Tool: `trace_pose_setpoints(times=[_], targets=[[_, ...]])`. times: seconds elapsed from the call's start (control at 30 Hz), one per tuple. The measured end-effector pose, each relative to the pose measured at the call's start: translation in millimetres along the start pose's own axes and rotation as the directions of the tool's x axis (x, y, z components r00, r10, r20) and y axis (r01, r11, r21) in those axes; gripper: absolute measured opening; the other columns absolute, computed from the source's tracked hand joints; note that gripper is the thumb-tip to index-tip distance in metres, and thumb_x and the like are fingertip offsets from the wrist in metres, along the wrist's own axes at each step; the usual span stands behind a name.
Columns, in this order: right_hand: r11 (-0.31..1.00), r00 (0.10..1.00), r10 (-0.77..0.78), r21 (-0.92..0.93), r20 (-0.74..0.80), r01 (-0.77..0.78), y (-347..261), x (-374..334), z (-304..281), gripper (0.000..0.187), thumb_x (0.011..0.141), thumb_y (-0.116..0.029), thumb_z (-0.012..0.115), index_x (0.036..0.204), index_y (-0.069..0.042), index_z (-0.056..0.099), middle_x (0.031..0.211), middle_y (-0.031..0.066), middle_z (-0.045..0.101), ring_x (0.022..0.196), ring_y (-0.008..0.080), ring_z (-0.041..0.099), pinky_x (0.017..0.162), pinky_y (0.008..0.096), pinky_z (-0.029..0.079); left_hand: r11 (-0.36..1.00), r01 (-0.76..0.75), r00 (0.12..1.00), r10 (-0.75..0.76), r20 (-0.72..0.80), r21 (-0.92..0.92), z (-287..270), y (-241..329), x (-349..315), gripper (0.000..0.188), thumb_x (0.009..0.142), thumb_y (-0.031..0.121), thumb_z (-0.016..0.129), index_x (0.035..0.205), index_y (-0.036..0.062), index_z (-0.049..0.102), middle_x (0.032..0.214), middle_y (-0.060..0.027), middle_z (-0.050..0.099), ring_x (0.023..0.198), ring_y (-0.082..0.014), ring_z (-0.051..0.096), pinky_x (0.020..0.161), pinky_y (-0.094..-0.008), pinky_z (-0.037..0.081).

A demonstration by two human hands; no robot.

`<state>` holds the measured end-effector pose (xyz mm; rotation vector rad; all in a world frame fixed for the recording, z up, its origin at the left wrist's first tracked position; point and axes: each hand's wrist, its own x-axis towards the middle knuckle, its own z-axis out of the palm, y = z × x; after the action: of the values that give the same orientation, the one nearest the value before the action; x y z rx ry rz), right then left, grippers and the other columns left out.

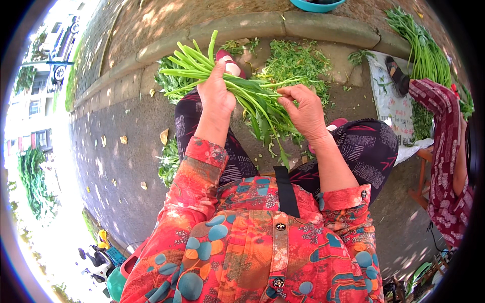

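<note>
A bunch of long-stemmed leafy greens (247, 93) lies slantwise in front of me, its pale cut ends up at the left and its leaves hanging down at the right. My left hand (216, 91) is wrapped round the stalks near those ends. At the leafy side, my right hand (304, 111) is closed, with thumb and forefinger pinching a thin stem of the bunch. Loose leaves and stems (298, 63) are heaped on the pavement beyond and beneath the bunch, between my feet.
A stone kerb (242, 29) runs across the far side, with a blue basin (317, 5) behind it. To the right, another person's patterned trouser leg (435, 111) is beside a white sheet (391, 101) and a big pile of greens (427, 53). Dry leaves dot the pavement at left.
</note>
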<state>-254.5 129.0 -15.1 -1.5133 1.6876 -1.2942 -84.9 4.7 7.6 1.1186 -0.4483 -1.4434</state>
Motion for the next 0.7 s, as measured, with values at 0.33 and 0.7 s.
trace_pose_setpoints(times=[0.33,0.7], targets=[[0.807,0.907,0.392,0.415,0.156,-0.42,3,-3,3,0.009,0.081,-0.008,0.065,0.085,0.0,0.067,0.074,0.0009,0.063,0.066,0.0062,0.053,0.061,0.0231,0.043,0.999,-0.04,0.999,0.04,-0.01,0.027,3,-7,-4,0.01,0.084,0.003,0.064,0.086,0.0044,0.055,0.071,-0.0055,0.053,0.062,-0.0184,0.054,0.057,-0.0333,0.049],[0.511,0.804,0.527,0.653,0.276,-0.559,7,-3,2,0.008,0.081,-0.007,0.065,0.084,0.0,0.067,0.073,-0.0012,0.062,0.065,0.0052,0.05,0.061,0.0201,0.04,1.0,-0.012,1.0,0.012,-0.006,-0.008,0,-13,-3,0.017,0.083,0.0,0.065,0.095,0.0042,0.054,0.081,-0.0056,0.054,0.069,-0.0183,0.056,0.061,-0.034,0.051]])
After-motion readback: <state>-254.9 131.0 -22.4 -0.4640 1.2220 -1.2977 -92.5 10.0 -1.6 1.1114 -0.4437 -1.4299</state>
